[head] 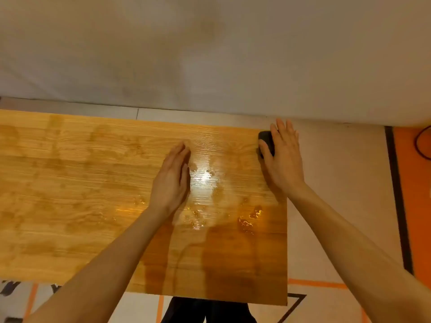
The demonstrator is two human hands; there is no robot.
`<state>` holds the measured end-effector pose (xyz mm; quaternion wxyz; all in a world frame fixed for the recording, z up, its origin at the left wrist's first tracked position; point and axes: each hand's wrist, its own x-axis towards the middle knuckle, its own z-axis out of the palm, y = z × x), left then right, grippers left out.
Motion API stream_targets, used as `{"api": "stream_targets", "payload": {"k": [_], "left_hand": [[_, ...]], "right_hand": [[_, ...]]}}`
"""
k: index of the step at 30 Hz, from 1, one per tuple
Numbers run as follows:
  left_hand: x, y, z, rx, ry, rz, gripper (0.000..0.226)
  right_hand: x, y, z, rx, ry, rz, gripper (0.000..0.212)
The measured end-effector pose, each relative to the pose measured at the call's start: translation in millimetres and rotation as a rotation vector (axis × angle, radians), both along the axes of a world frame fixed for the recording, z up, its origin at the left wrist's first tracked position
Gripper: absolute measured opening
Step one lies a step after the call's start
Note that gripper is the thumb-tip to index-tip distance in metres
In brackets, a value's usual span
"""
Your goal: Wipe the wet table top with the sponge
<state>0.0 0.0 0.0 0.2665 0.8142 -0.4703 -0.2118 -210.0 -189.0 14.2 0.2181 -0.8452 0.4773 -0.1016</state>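
We look down past a wooden table (70, 194) standing close to a pale, off-white wall (210, 50) that fills the far half of the view, and warm yellowish light throws a bright glare onto the wood. Below it we see a light floor (338, 183) crossed by orange lines (317, 283), with a dark stripe (396, 194) running along a solid orange area (415, 206) on the right. At the far right edge, a dark cable (419, 143) loops over that orange area.

One table top (81, 194), one sponge (265, 141), two hands: left hand (171, 183), right hand (283, 157).
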Motion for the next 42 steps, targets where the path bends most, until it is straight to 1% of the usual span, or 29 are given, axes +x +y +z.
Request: {"api": "stream_targets", "payload": {"k": [3,5,7,10,12,13,16,18,20,23,26,28,31,33,34,36,39,42], "left_hand": [[10.5,-3.1,-12.0,0.045,-0.157,-0.077,0.050],[14.4,-0.6,-22.1,0.081,-0.191,-0.130,0.053],[14.7,1.6,-29.3,0.073,-0.224,-0.157,0.054],[17.0,2.1,-34.3,0.039,-0.244,-0.154,0.053],[17.0,0.5,-34.4,0.018,-0.238,-0.149,0.053],[17.2,0.8,-34.8,0.010,-0.238,-0.148,0.053],[16.3,2.6,-36.8,-0.001,-0.243,-0.147,0.053],[15.5,3.4,-37.5,0.011,-0.241,-0.145,0.053],[16.5,2.5,-38.0,0.014,-0.232,-0.138,0.053],[18.3,1.3,-39.4,0.001,-0.240,-0.145,0.054],[20.4,0.9,-41.0,-0.007,-0.240,-0.146,0.054],[21.2,1.6,-41.5,-0.002,-0.243,-0.151,0.054],[19.9,3.9,-42.0,-0.004,-0.252,-0.167,0.054],[19.5,4.6,-42.7,-0.010,-0.260,-0.171,0.054],[19.8,3.9,-42.9,-0.013,-0.264,-0.169,0.054],[20.1,3.1,-43.3,-0.017,-0.273,-0.169,0.054],[20.4,2.2,-44.0,-0.014,-0.278,-0.179,0.055],[22.9,0.4,-44.7,-0.019,-0.287,-0.183,0.055]], "right_hand": [[1.8,-5.9,-17.5,0.010,0.063,0.008,0.059],[4.7,-3.2,-30.7,-0.002,0.061,0.001,0.057],[7.3,-3.3,-39.0,-0.041,0.056,-0.016,0.058],[8.8,-5.2,-46.7,-0.084,0.016,-0.041,0.056],[7.8,-3.8,-49.0,-0.102,-0.054,-0.049,0.052],[6.5,-1.9,-49.5,-0.090,-0.090,-0.058,0.051],[-2.1,18.4,-45.0,0.057,-0.145,-0.095,0.054],[-12.3,44.3,-40.5,0.065,-0.121,-0.074,0.059],[-18.9,61.4,-40.4,0.011,-0.041,-0.026,0.061],[-4.6,36.6,-43.4,-0.035,0.027,-0.030,0.059],[30.6,-11.7,-47.5,-0.067,0.007,-0.102,0.053],[43.1,-25.2,-50.6,-0.043,0.007,-0.144,0.049],[27.5,12.7,-47.3,-0.078,-0.044,-0.120,0.047],[6.9,62.6,-41.1,-0.001,-0.050,-0.079,0.051],[-1.3,85.2,-38.0,0.023,-0.036,-0.049,0.055],[-7.1,99.9,-39.2,-0.018,0.026,-0.005,0.062],[24.2,54.1,-44.2,-0.077,0.109,0.009,0.062],[66.2,5.7,-48.5,-0.071,0.040,-0.038,0.058]]}}
